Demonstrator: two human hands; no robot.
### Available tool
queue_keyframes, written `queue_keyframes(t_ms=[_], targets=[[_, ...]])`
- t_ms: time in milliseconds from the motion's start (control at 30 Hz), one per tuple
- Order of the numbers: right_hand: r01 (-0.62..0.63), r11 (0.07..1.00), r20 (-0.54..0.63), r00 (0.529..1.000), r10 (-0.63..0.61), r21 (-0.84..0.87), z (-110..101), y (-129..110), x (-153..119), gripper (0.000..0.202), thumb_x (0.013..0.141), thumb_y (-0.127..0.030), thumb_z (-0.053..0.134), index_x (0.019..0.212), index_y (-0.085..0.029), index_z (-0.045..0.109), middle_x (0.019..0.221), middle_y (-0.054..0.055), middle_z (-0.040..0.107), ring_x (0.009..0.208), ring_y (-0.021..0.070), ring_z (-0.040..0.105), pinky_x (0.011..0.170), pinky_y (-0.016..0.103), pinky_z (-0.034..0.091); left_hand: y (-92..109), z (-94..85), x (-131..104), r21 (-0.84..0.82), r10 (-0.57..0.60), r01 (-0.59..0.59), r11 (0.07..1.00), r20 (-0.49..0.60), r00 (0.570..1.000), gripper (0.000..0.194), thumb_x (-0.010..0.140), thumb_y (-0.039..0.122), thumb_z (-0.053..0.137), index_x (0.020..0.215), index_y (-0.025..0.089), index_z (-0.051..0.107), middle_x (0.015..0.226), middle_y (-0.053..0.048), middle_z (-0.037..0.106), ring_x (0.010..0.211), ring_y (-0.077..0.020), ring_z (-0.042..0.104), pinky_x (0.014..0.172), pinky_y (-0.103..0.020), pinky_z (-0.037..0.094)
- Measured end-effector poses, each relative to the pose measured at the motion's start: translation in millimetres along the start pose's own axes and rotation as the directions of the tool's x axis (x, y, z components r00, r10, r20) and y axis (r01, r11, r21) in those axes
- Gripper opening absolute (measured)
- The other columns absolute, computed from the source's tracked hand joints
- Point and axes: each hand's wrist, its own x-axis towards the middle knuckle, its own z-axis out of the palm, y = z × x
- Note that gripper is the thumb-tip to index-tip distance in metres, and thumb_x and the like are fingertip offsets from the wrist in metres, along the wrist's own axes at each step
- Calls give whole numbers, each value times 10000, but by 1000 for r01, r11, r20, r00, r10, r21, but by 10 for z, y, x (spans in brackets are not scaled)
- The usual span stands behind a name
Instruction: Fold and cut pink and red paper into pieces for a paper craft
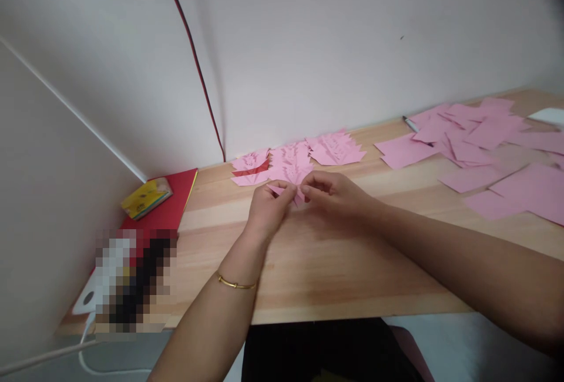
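Observation:
Between my hands is a small piece of folded pink paper, partly hidden by the fingers. My left hand, with a gold bangle on its wrist, pinches the paper's left side. Thumb and fingers of my right hand close on its right side. Just beyond the hands lie several pink paper cut-outs with jagged edges and slits, set side by side along the wall. A dark red strip lies across the leftmost ones.
Loose pink sheets spread over the right side of the wooden table, with a pen beside them. On the left, a yellow book rests on a red folder. A blurred-out patch covers items at the left front. A red-black cable hangs down the wall.

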Motion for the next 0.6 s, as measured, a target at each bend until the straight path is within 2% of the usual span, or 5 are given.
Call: queue_keyframes(t_ms=[133,300,400,600], targets=[[-11,1000,62,998,11,4,9,12,3,216,852,-356,521,745,-179,583,727,13,612,657,129,521,601,256,393,15,11,-16,48,20,-23,999,67,998,209,747,344,660,655,156,647,643,-24,636,604,-122,545,607,-246,393],[47,989,197,978,-74,138,-52,-7,25,229,893,-365,474,817,-181,586,824,34,643,793,150,577,751,291,440,9,7,-7,-192,60,-24,981,182,982,206,765,333,652,669,154,614,609,-22,616,607,-134,561,646,-274,424],[63,982,243,964,-106,177,-91,-18,32,240,906,-368,462,850,-175,593,861,40,638,843,153,582,813,311,443,6,-10,5,-246,65,-10,969,218,974,211,762,332,660,670,148,611,603,-26,611,605,-140,565,640,-278,425],[-14,969,270,961,-55,248,-86,-7,19,310,919,-421,432,911,-176,623,930,49,647,913,157,593,873,327,445,21,-48,14,-146,62,-39,988,153,986,215,758,340,667,678,148,615,631,-26,621,602,-127,551,634,-266,416]])
